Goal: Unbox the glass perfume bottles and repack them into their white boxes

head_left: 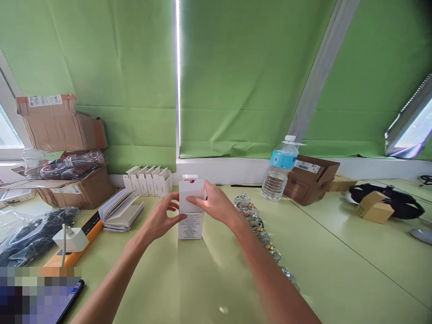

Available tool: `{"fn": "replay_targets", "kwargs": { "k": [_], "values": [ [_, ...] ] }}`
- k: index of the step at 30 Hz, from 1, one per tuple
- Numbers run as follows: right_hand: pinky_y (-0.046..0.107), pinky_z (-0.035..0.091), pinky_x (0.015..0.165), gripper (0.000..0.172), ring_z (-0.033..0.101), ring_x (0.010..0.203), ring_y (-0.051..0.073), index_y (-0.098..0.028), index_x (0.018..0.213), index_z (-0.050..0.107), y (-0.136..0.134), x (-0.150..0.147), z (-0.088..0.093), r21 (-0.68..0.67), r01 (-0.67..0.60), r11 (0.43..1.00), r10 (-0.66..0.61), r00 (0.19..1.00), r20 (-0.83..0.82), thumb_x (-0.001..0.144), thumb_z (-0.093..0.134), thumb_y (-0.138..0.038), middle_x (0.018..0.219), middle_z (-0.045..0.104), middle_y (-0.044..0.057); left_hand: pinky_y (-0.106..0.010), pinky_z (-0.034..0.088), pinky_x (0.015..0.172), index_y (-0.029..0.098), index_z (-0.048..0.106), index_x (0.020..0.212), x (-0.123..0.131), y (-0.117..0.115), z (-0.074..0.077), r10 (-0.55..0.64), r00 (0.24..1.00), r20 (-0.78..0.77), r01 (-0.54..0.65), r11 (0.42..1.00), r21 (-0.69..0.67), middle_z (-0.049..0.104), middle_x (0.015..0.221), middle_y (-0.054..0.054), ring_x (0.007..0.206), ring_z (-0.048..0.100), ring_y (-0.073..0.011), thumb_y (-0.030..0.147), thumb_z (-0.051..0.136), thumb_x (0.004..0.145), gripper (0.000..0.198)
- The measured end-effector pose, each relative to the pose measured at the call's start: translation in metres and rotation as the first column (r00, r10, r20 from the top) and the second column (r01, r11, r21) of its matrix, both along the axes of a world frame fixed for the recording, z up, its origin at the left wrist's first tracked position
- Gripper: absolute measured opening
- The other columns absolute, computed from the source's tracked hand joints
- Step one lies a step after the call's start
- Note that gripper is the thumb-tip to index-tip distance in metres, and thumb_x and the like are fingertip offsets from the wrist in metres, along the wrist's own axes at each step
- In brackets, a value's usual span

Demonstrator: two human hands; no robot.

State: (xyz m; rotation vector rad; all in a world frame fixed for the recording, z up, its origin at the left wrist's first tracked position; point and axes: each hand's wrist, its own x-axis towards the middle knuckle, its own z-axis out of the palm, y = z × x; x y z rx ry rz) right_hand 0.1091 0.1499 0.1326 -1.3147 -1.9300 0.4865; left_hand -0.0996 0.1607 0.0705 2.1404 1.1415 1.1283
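Near the far edge of the green bench (216, 288) | left hand (162, 217) and right hand (212, 203) clasp an upright white cardboard box (191, 226) | row of white cartons (147, 182) stands behind

The scene is viewed from a head-worn camera, placed above the table (337, 256) and tilted forward and down. The white carton (191, 209) is framed near the centre, at close range, between the left hand (165, 217) and right hand (216, 204). Green window blinds (256, 76) are taken in beyond the table's far edge by the wide view.
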Motion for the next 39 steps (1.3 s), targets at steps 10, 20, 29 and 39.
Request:
{"fn": "replay_targets", "kwargs": {
  "k": [10, 20, 29, 39],
  "values": [
    [0.028, 0.044, 0.071, 0.021, 0.059, 0.081, 0.015, -0.027, 0.104, 0.067, -0.005, -0.002, 0.012, 0.204, 0.015, 0.979, -0.026, 0.998, 0.055, 0.085, 0.059, -0.027, 0.110, 0.065, 0.001, -0.039, 0.056, 0.085, 0.028, 0.052, 0.126, -0.002, 0.003, -0.002, 0.007, 1.000, 0.019, -0.007, 1.000, 0.003, 0.065, 0.119, -0.006, 0.095, 0.067, -0.0214, 0.039, 0.067, 0.081, 0.048],
    [0.033, 0.045, 0.080, 0.017, 0.058, 0.102, 0.026, -0.023, 0.060, 0.072, 0.000, -0.004, -0.011, 0.066, -0.039, 0.997, 0.018, 0.953, 0.302, 0.074, 0.067, -0.015, 0.097, 0.066, 0.007, -0.039, 0.056, 0.085, 0.029, 0.048, 0.130, 0.001, 0.003, -0.005, 0.022, 0.999, 0.043, -0.021, 1.000, -0.014, 0.059, 0.126, -0.006, 0.096, 0.066, -0.0205, 0.042, 0.068, 0.079, 0.056],
    [0.032, 0.043, 0.077, 0.023, 0.062, 0.089, 0.022, -0.020, 0.091, 0.066, 0.003, 0.002, 0.007, 0.187, 0.239, 0.953, -0.259, 0.962, 0.088, 0.092, 0.045, -0.030, 0.097, 0.070, 0.007, -0.041, 0.052, 0.089, 0.023, 0.059, 0.116, 0.010, 0.012, -0.042, -0.130, 0.987, 0.092, 0.148, 0.961, -0.232, 0.070, 0.105, -0.008, 0.096, 0.066, -0.0243, 0.040, 0.068, 0.079, 0.041],
    [0.049, 0.038, 0.099, 0.086, 0.033, 0.133, 0.039, -0.007, 0.145, 0.025, 0.048, -0.004, -0.063, 0.042, 0.570, 0.820, -0.572, 0.819, 0.056, 0.077, 0.067, -0.038, 0.140, 0.041, 0.027, -0.042, 0.054, 0.080, 0.020, 0.061, 0.111, -0.008, 0.024, -0.052, 0.071, 0.989, 0.130, -0.047, 0.983, -0.177, 0.072, 0.102, -0.010, 0.092, 0.067, -0.0279, 0.047, 0.067, 0.077, 0.044]
  ]
}}
